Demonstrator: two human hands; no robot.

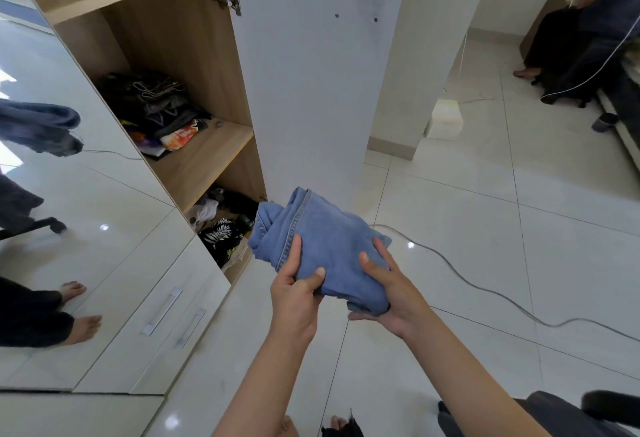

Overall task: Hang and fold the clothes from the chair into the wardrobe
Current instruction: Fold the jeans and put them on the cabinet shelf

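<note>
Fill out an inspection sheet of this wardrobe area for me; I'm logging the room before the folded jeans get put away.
Surface: glossy white tile floor.
Job's things: folded blue jeans held in the air before the open wardrobe; black chair at bottom right.
Clutter: folded clothes pile on the middle shelf; loose clothes in the lower compartment.
Hands: left hand and right hand both grip the jeans, fingers curled.
Cables: grey cable across the floor.
Surroundings: mirrored door; another person far right.
</note>
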